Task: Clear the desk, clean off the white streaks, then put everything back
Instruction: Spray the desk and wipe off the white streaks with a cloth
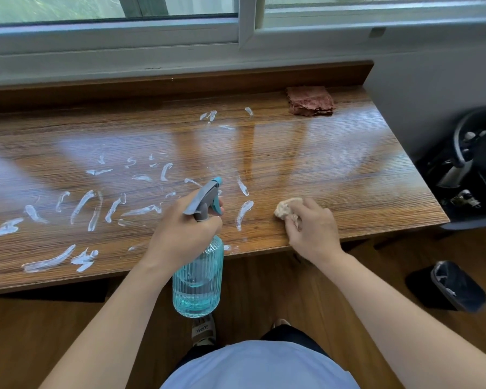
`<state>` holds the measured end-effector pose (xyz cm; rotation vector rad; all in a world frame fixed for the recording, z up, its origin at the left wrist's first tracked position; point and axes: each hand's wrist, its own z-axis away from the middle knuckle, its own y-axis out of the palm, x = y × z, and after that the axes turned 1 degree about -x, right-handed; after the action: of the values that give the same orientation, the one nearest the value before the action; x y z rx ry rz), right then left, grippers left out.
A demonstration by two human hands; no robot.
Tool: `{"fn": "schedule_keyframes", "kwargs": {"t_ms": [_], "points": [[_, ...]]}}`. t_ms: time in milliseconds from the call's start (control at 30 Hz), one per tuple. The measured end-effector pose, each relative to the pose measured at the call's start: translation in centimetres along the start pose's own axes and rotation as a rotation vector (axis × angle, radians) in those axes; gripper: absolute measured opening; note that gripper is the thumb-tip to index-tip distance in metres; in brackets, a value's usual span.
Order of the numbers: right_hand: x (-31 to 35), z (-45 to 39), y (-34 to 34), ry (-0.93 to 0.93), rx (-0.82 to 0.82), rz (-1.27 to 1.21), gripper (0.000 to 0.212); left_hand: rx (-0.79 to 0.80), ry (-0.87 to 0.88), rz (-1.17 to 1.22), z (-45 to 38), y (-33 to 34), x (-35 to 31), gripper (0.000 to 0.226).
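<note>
The left hand [184,231] is holding a blue spray bottle [198,279] by its neck. Its fingers are curling around the neck, and one fingertip is lying on the trigger, so the nozzle is pointing forward and slightly to the right, over the desk [320,164]. The bottle body is hanging below the fingers, in front of the desk edge and not on the desk. I think it is held this way so that the spray is falling on the white streaks [84,206] just ahead of the nozzle.

The right hand [310,228] is pressing a crumpled beige cloth [286,209] on the wood. The fingers are bent and closed around the cloth, which is showing at the fingertips, on their left side. The nearest streak is lying just to the left of these fingers, between the two hands. Most of the streaks are spreading far to the left of the left hand's fingers, and a few are beyond the nozzle.

A folded reddish cloth [310,103] is lying far ahead of the right fingers, near the back of the desk. Probably it is waiting there for a later drying.

The wood around the right fingers is looking already free of streaks, so the cleaning step seems only begun.
</note>
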<state>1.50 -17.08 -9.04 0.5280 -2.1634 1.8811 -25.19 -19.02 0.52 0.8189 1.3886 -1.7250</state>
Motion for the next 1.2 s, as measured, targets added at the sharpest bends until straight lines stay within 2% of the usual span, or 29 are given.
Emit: {"fn": "schedule_keyframes", "kwargs": {"t_ms": [67, 167, 233, 300, 367, 433, 533, 600, 667, 733, 800, 867, 967, 1133, 1200], "points": [[2.0, 1.8, 0.4, -0.22, 0.075, -0.062, 0.02, 0.005, -0.023, 0.017, -0.1, 0.1, 0.0, 0.019], [3.4, 2.8, -0.3, -0.479, 0.307, -0.083, 0.02, 0.013, -0.065, 0.072, -0.2, 0.0, -0.1, 0.023], [2.6, 1.2, -0.6, -0.444, 0.276, -0.088, 0.019, 0.007, -0.051, 0.059, -0.2, -0.1, -0.1, 0.021], [1.7, -0.8, -0.7, -0.238, 0.145, -0.091, 0.019, -0.012, -0.037, 0.04, -0.2, -0.3, 0.0, 0.023], [1.4, -1.5, -0.4, -0.07, 0.08, -0.031, 0.024, -0.027, -0.035, 0.041, -0.2, -0.5, 0.0, 0.024], [2.8, -0.1, 0.2, -0.158, 0.117, -0.058, 0.021, -0.027, -0.034, 0.049, -0.2, -0.8, 0.0, 0.023], [5.4, 3.0, 0.2, -0.472, 0.326, -0.119, 0.02, -0.032, -0.046, 0.065, -0.6, -1.2, 0.2, 0.022], [5.7, 3.0, -0.1, -0.543, 0.389, -0.103, 0.023, -0.032, -0.049, 0.093, -1.1, -1.5, 0.5, 0.023], [5.5, 1.8, -0.6, -0.416, 0.348, -0.202, 0.018, -0.028, -0.059, 0.127, -1.6, -2.1, 0.8, 0.023], [5.1, 0.0, -1.2, -0.219, 0.208, -0.333, 0.014, -0.009, -0.069, 0.172, -2.1, -3.1, 1.0, 0.022], [4.8, -2.1, -1.8, -0.064, 0.051, -0.351, 0.017, 0.023, -0.089, 0.254, -2.9, -4.2, 0.6, 0.023], [4.8, -3.8, -2.2, 0.056, -0.021, -0.335, 0.017, 0.043, -0.091, 0.26, -4.6, -5.3, 0.1, 0.028], [5.4, -5.3, -2.2, 0.172, -0.056, -0.321, 0.006, 0.057, -0.073, 0.215, -8.5, -6.1, -0.3, 0.028], [6.8, -7.9, -2.6, 0.241, -0.161, -0.356, 0.006, 0.115, -0.083, 0.08, -15.0, -5.3, -0.4, 0.033], [6.9, -9.6, -3.1, 0.274, -0.187, -0.393, 0.005, 0.135, -0.076, 0.056, -16.9, -5.0, -0.7, 0.025]]}}
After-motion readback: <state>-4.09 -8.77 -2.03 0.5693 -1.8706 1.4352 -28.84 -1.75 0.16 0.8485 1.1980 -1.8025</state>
